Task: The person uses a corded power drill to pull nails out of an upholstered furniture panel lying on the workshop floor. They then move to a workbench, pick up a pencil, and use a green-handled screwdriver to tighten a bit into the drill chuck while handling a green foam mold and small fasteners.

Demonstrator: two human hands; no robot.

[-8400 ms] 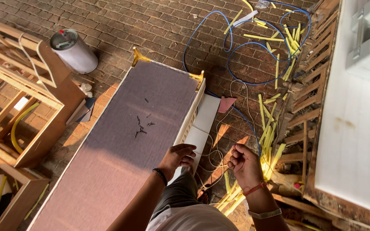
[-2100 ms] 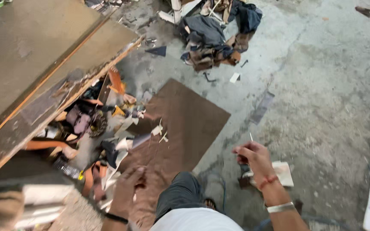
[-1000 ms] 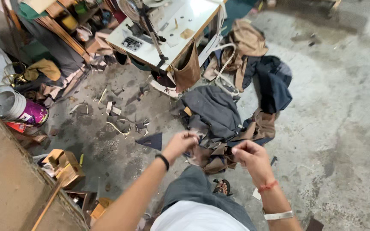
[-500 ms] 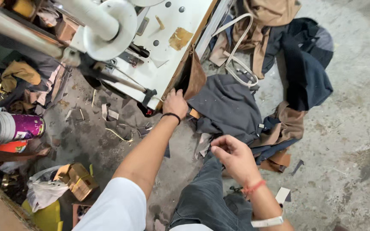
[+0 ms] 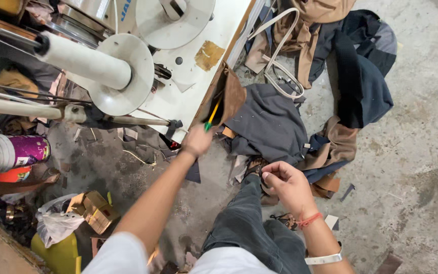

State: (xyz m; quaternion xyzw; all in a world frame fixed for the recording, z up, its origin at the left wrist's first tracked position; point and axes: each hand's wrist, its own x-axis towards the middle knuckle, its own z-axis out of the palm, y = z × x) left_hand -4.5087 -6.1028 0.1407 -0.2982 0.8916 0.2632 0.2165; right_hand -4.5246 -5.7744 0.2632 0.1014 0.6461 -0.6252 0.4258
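My left hand (image 5: 197,140) is stretched forward and shut on a tool with a green and yellow handle (image 5: 211,115), at the mouth of a brown leather pouch (image 5: 227,96) that hangs from the edge of the white machine table (image 5: 188,91). My right hand (image 5: 288,182) is drawn back near my knee, with the fingers pinched together on something small that I cannot make out. A red thread and a white band sit on that wrist.
A white roller and disc (image 5: 112,71) stand on the machine at the left. Dark and tan clothes (image 5: 300,116) lie heaped on the concrete floor ahead. A purple and white paint bucket (image 5: 13,152), a small cardboard box (image 5: 95,210) and scraps lie lower left.
My view has swung from the clothes heap to the machine table. My left hand has reached to the brown pouch and now grips the green and yellow tool. My right hand stays pinched near my knee.
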